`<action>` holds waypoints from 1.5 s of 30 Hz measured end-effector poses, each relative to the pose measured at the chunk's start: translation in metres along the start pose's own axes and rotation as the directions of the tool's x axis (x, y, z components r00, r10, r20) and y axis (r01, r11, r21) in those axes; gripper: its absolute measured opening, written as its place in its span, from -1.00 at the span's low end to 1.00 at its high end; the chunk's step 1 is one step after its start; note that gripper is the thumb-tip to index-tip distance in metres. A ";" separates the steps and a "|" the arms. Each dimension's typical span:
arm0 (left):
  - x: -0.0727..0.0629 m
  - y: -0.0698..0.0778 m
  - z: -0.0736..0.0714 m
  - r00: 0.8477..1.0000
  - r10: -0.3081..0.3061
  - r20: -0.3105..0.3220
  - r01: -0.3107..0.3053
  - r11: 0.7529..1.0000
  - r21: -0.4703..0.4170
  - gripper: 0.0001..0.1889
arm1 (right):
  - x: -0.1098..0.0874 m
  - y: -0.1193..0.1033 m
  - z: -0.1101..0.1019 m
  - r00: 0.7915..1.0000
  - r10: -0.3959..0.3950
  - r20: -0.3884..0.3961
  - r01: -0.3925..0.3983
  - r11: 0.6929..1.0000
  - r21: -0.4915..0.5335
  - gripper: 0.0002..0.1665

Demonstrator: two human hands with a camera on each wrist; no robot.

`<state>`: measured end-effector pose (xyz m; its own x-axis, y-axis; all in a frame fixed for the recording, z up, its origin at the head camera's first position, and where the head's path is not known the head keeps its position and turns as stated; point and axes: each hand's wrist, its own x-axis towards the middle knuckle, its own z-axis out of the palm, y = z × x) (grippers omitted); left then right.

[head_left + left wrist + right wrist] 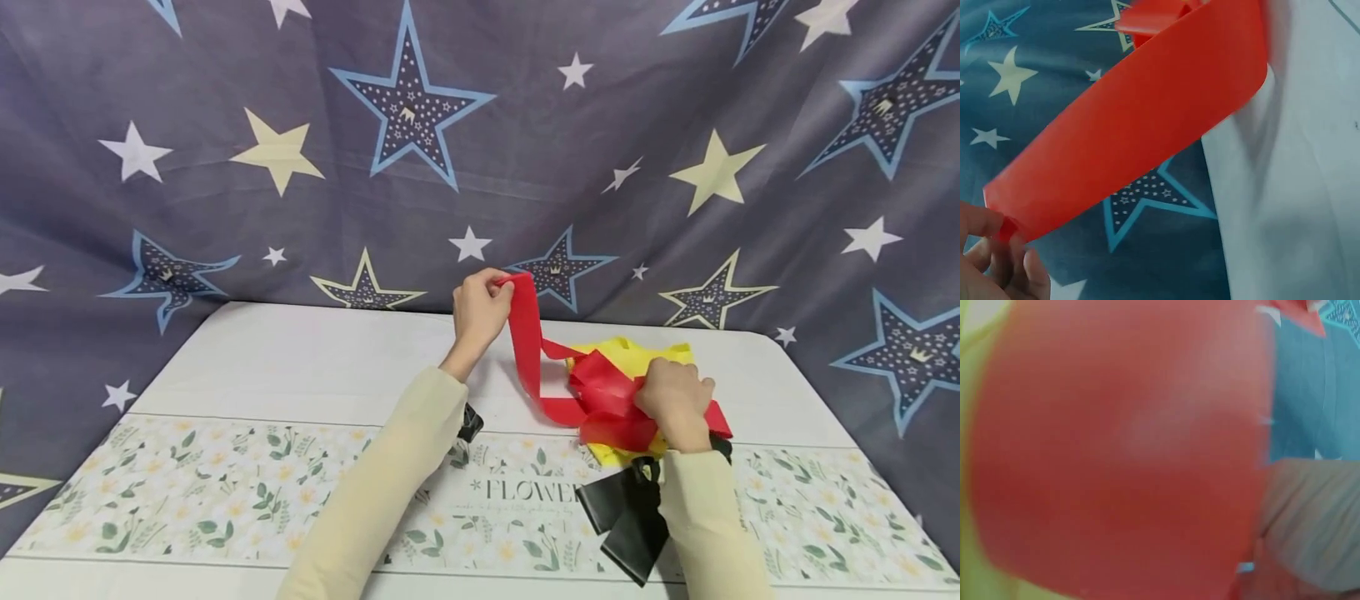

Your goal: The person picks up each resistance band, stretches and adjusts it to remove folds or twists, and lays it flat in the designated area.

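Note:
A long, flat red band [527, 333] rises in a loop from a loose red pile. Up at its raised end, my left hand [482, 308] pinches a folded edge between thumb and fingers; the left wrist view shows the same pinch on the band [1129, 119] at lower left. My right hand [675, 398] is curled at the right side of the pile, gripping the red band, which fills most of the blurred right wrist view [1122, 450]. Crumpled yellow material [637, 354] lies under the red folds. The right fingertips are hidden in the head view.
Black flat strips [626, 521] lie in front of the pile, beside the right forearm. The white table [337, 350] carries a floral printed strip [247, 492]. A dark star-patterned cloth [525, 167] hangs behind its far edge.

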<state>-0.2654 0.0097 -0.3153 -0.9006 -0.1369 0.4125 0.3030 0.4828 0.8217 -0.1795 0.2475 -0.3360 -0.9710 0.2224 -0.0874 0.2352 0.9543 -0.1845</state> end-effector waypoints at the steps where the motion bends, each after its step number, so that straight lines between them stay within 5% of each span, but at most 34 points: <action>1: 0.000 0.001 -0.002 1.000 0.014 -0.010 -0.014 1.000 0.007 -0.83 | -0.001 -0.003 0.002 0.999 -0.021 -0.033 0.021 1.000 0.002 -0.71; 5: -0.001 0.007 -0.008 0.996 0.077 -0.033 -0.076 0.997 0.032 -0.83 | -0.004 -0.016 0.007 0.985 -0.121 -0.121 0.123 0.992 0.017 -0.42; 10: -0.001 0.013 -0.011 0.982 0.153 0.109 -0.149 0.988 -0.043 -0.84 | -0.002 -0.036 0.009 0.950 -0.248 -0.189 0.281 0.944 0.175 -0.42; 13: -0.002 0.017 -0.012 0.965 0.177 0.195 -0.159 0.982 -0.105 -0.84 | 0.002 -0.052 0.010 0.914 -0.353 -0.200 0.403 0.852 0.335 -0.40; 18: -0.004 0.026 -0.016 0.942 0.256 0.216 -0.228 0.963 -0.147 -0.84 | 0.009 -0.073 0.012 0.857 -0.459 -0.235 0.511 0.690 0.513 -0.30; 22: -0.003 0.037 -0.023 0.922 0.324 0.211 -0.295 0.942 -0.159 -0.82 | 0.011 -0.077 0.009 0.866 -0.365 -0.341 0.499 0.608 0.618 -0.42; 27: 0.002 0.058 -0.032 0.911 0.366 0.190 -0.337 0.926 -0.168 -0.79 | 0.009 -0.079 -0.001 0.882 -0.307 -0.357 0.460 0.399 0.793 -0.49; 29: 0.005 0.067 -0.035 0.910 0.367 0.192 -0.336 0.925 -0.179 -0.78 | 0.008 -0.079 -0.005 0.885 -0.318 -0.341 0.445 0.356 0.822 -0.49; 34: 0.008 0.080 -0.039 0.916 0.368 0.158 -0.334 0.920 -0.204 -0.77 | 0.007 -0.071 -0.003 0.868 -0.324 -0.376 0.482 0.374 0.792 -0.62; 38: 0.012 0.087 -0.047 0.929 0.363 0.073 -0.341 0.915 -0.214 -0.78 | 0.006 -0.070 0.005 0.862 -0.329 -0.386 0.497 0.395 0.773 -0.75; 45: 0.014 0.094 -0.056 0.937 0.350 0.022 -0.338 0.919 -0.203 -0.79 | 0.004 -0.080 0.024 0.865 -0.415 -0.283 0.452 0.395 0.800 -0.79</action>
<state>-0.2323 0.0048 -0.2102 -0.7446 0.0599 0.6648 0.6461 0.3147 0.6953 -0.2015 0.1668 -0.3454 -0.9492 -0.1471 0.2781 -0.3116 0.3179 -0.8955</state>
